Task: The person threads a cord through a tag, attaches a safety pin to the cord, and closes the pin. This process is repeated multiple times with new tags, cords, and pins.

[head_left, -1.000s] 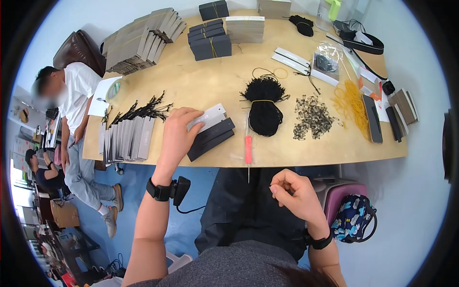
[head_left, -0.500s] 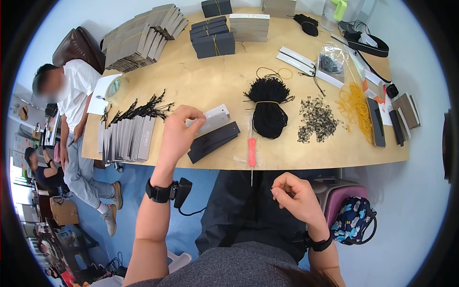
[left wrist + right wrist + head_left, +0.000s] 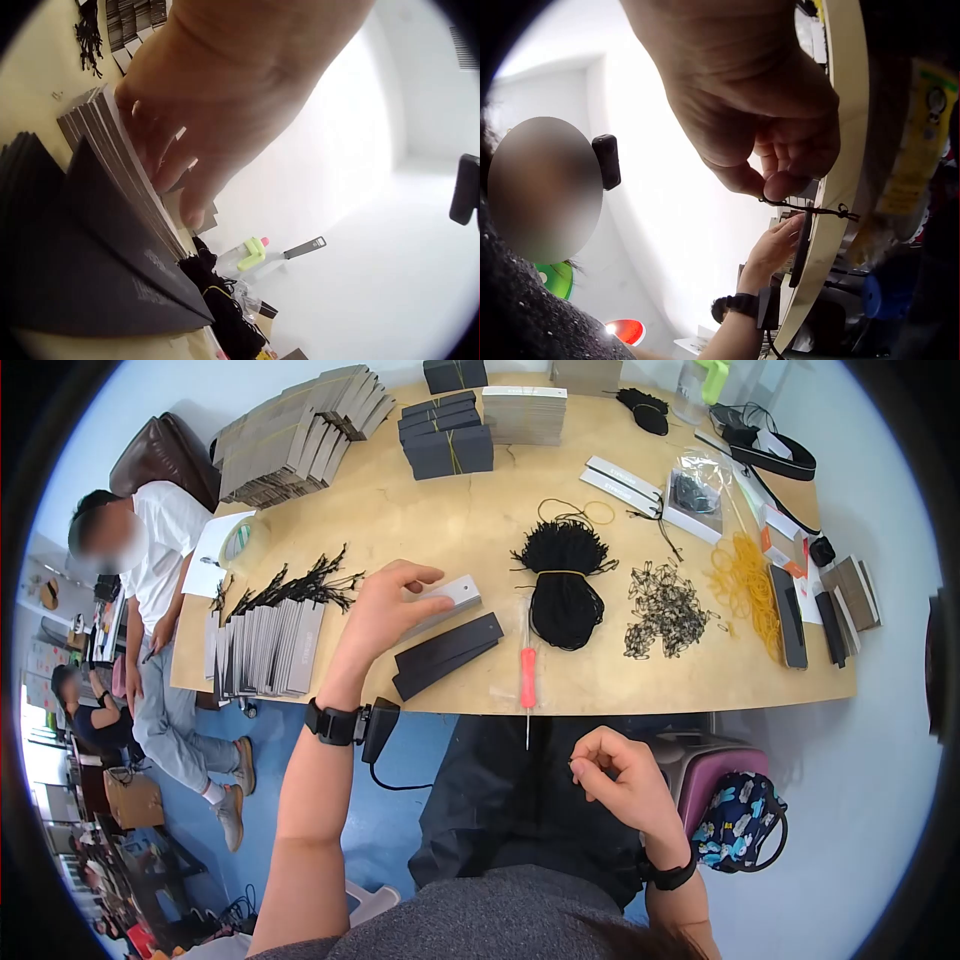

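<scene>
Your left hand [image 3: 390, 605] is over the pale grey cards [image 3: 462, 592], which lie stacked on the table [image 3: 430, 520] just beyond the dark cards [image 3: 447, 653]; its thumb and fingers are parted and gently bent, with a gap between them, though you cannot tell from these views whether a fingertip touches the stack; your right hand [image 3: 622, 775] is held in front of the table's near edge, thumb and fingertips pressed together, pinching one end of a thin black cord [image 3: 806, 208] whose knotted end hangs free; the cards look light, flat and fairly stiff, likely smooth enough that neighbours slide or come up together, so a single one is probably best taken by its long edges between thumb and fingertips, clear of the small hole at its right end and without bending the corners; the cord seems soft, limp and nearly weightless, so a close pinch near its tip should steer it better than a hold farther along; the bundle of black cords [image 3: 565, 610] sits to the right of the cards, with the red-handled tool [image 3: 528, 678] on the near side, and those strands look apt to tangle.
</scene>
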### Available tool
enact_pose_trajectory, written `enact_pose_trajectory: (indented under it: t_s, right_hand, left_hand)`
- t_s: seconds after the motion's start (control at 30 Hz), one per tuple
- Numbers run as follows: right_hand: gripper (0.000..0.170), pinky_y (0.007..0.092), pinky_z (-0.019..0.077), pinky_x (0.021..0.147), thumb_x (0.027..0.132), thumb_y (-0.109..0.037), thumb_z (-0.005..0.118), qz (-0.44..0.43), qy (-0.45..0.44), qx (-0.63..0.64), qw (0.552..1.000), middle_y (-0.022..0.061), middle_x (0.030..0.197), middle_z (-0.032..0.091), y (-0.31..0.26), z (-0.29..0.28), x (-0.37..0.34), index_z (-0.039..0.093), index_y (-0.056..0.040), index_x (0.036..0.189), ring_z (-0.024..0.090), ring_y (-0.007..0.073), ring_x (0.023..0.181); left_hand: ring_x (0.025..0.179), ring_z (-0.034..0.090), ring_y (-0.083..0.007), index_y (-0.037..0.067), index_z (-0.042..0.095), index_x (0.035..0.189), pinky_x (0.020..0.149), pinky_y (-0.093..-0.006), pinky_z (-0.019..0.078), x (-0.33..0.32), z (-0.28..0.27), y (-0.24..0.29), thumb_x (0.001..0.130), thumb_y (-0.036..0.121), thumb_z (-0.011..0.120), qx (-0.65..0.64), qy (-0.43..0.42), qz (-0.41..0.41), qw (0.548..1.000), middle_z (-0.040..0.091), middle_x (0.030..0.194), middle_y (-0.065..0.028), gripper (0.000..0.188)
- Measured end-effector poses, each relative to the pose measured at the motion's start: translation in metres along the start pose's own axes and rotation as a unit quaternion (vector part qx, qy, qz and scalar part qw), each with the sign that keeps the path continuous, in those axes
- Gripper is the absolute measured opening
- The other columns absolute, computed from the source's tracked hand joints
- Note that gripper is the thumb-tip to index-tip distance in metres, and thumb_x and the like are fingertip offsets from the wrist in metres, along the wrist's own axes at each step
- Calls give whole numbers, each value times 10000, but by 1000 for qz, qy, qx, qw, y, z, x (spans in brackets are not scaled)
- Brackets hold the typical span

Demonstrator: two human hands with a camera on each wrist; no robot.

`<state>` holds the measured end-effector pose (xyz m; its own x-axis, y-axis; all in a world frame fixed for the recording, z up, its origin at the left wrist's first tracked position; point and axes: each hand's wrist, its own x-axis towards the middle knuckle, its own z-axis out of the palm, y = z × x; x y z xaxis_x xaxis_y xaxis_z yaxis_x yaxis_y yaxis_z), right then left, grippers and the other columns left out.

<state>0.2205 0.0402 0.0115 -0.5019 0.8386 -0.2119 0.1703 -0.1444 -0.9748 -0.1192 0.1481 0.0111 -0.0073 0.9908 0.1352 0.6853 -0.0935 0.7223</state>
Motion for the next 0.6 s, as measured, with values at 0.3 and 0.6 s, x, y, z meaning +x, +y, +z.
enact_pose_trajectory:
  t_s: [0.3,0.6]
  right_hand:
    - [65,212,425,572,939,-61,650,-9,5,5,1000,-9,735,614,1,0,-3,605,-14,933,536,40,627]
    - [60,211,428,575,938,-60,648,-8,11,14,1000,-10,735,612,3,-1,-7,606,-16,935,540,41,629]
  left_hand:
    - [834,645,-161,32,765,1030,728,-291,489,0,4,7,784,190,811,31,12,-6,999,731,969,-80,296]
    - [825,672,-217,14,749,1004,745,-322,519,-7,-1,24,750,158,817,58,51,8,997,722,975,-104,300]
